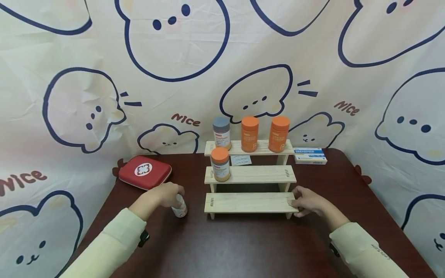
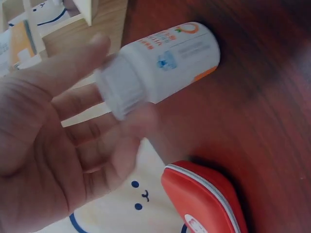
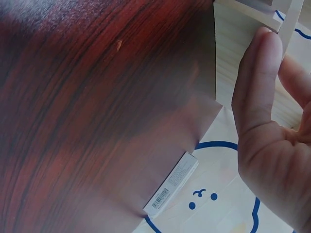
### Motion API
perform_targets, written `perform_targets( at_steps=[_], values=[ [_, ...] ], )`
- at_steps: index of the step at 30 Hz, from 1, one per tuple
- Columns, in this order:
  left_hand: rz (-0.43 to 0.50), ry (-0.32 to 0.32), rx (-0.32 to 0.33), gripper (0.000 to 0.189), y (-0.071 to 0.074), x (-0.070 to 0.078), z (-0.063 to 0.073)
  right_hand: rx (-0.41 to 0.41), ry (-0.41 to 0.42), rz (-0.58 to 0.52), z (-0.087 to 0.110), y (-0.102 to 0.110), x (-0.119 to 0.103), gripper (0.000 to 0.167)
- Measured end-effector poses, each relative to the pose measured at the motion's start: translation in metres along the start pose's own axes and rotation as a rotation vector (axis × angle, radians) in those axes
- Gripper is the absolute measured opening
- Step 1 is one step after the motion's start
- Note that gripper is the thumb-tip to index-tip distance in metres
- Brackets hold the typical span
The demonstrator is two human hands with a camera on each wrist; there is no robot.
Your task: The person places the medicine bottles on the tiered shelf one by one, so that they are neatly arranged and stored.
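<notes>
My left hand (image 1: 167,195) is around the cap of a small white pill bottle (image 1: 180,208) on the table, left of a wooden step rack (image 1: 250,202). The left wrist view shows the white bottle (image 2: 167,60) with an orange fruit picture on its label; thumb and fingertips sit either side of its ribbed cap, slightly blurred. At the rack's right end, my right hand (image 1: 307,200) grips the lowest step, thumb over the board. In the right wrist view, the fingers of the right hand (image 3: 265,107) lie along the pale wood (image 3: 233,53).
Two orange bottles (image 1: 250,135) and a grey-capped bottle (image 1: 221,133) stand on the top step; an orange-capped bottle (image 1: 220,165) is on the middle one. A red zip case (image 1: 144,172) lies back left, white-blue boxes (image 1: 310,156) back right. A printed curtain (image 1: 194,96) hangs behind.
</notes>
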State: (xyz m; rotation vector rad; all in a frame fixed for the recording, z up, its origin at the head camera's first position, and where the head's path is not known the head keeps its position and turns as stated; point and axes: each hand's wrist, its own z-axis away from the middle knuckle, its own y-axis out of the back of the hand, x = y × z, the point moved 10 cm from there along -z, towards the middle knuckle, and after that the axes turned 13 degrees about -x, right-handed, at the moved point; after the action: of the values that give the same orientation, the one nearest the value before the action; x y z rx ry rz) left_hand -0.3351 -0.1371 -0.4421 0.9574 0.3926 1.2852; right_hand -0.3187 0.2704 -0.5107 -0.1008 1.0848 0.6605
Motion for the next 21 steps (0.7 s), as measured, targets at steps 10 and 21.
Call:
perform_targets(
  at_steps=[10, 21],
  values=[
    [-0.028, -0.005, 0.055, 0.041, -0.001, -0.001, -0.009, -0.002, -0.008, -0.007, 0.0, 0.001, 0.003, 0.04],
    [0.0, -0.081, 0.028, 0.035, 0.018, 0.037, 0.012, -0.011, 0.0, -0.004, -0.001, -0.001, 0.0, 0.041]
  ],
)
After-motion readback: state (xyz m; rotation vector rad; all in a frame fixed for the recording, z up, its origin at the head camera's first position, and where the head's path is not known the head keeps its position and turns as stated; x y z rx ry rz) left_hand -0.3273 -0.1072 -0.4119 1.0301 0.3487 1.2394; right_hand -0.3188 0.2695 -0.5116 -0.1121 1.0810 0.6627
